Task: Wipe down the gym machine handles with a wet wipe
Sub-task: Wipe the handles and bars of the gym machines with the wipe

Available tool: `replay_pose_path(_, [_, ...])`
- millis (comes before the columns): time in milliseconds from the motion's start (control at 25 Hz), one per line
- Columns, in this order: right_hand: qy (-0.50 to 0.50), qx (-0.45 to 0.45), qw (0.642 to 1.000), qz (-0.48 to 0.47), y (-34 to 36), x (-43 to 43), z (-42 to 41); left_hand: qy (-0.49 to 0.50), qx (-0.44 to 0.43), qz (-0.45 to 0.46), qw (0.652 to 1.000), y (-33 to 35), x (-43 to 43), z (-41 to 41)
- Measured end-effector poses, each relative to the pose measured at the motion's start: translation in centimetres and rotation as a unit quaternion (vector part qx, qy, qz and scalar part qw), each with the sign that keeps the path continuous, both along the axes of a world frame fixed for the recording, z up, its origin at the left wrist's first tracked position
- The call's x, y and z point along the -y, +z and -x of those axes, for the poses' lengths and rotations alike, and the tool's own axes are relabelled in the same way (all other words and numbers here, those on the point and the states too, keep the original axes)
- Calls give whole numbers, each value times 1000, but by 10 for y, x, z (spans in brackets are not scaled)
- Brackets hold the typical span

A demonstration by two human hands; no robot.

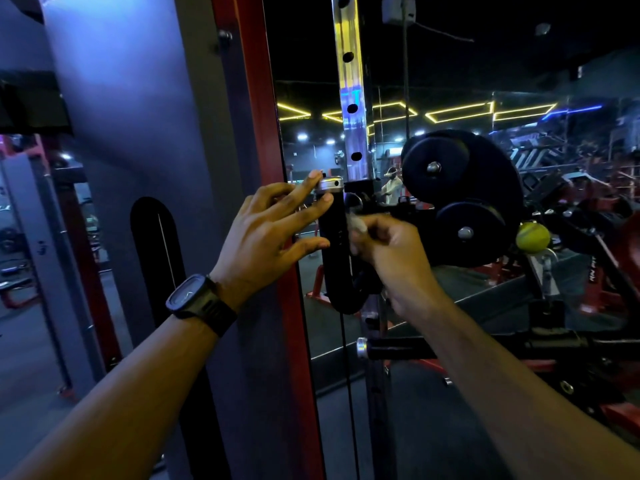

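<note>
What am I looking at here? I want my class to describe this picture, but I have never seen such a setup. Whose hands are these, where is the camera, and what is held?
There is one picture, taken by a camera worn on a person's head. It looks forward and down, so both arms reach in from below. The place is a dim gym. The left hand, with a watch on its wrist, touches an upright black handle with straight fingers. The right hand pinches a small pale wipe against that handle's side. Behind stands a steel post with holes. To the right are black weight plates and a yellow ball.
</note>
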State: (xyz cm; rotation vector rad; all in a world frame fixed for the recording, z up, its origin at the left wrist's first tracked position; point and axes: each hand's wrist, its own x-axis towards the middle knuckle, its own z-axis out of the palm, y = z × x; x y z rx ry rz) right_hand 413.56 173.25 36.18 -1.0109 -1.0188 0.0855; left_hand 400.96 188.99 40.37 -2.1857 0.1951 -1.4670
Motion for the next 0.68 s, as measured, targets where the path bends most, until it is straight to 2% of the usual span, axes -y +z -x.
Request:
replay_pose_path(80, [-18,9,999,-26,2,0,-1,-4,7,0,1000,-4,1,-1])
replay_pose_path(280, [29,43,999,-1,-20,-4,-2,1,21,-7,1000,-9,3,-2])
replay_pose_path(360, [-2,115,993,17,-38,-5,-9,4,25,-3,1000,-13,3,-3])
replay_pose_path(480, [-97,325,934,108,-56,-9,-34,6,26,1,1000,-18,3,-3])
replay_pose_path(560, [-115,415,887,166,-53,-13,-50,8,23,0,1000,-18,4,-3])
replay_pose_path(600, [-115,432,874,189,-53,-14,-55,8,23,-2,1000,-16,4,-3])
replay_pose_path(680, [-117,377,894,214,-51,-18,-64,16,18,-5,1000,-15,4,0])
